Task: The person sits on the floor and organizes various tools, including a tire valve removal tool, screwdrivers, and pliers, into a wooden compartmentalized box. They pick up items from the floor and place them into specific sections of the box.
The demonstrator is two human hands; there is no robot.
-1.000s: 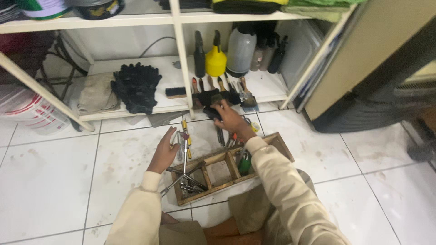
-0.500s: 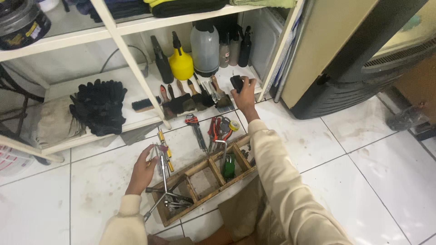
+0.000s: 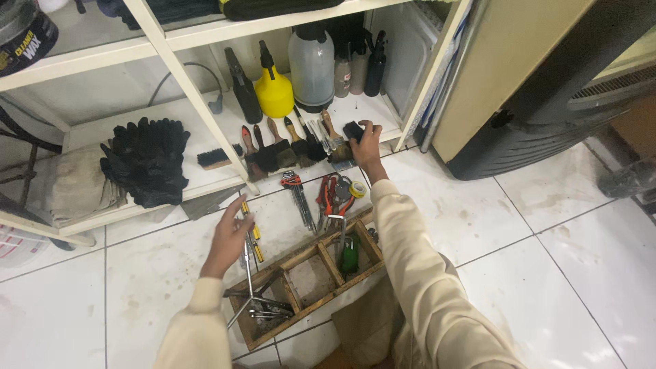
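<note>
While I scan from the left, I see black gloves [image 3: 145, 160] heaped on the low shelf [image 3: 205, 123], well apart from both hands. My left hand [image 3: 231, 236] hovers over the white floor [image 3: 137, 287] with fingers spread and holding nothing, just beside the yellow-handled screwdrivers [image 3: 251, 229] and above the wooden tray [image 3: 307, 277], whose left compartment holds metal wrenches [image 3: 263, 307]. Further right, hex keys [image 3: 298, 195] and red pliers [image 3: 329, 195] lie on the tiles between tray and shelf. A row of brushes [image 3: 287, 147] lines the shelf edge, with a yellow sprayer [image 3: 273, 89] and a grey sprayer [image 3: 311, 65] behind them. My right hand [image 3: 367, 143] is closed around a small black brush [image 3: 352, 130] at the right end of that row, at the shelf's lip.

I judge the grip shallow: the brush could slip and drop onto the pliers below. My sleeve [image 3: 410, 260] passes over the tray and might catch the green-handled tool [image 3: 350, 254] standing in it. The white shelf post [image 3: 198, 102] stands between my left hand and the brushes, and the loose tools crowd the floor beneath my reach.
</note>
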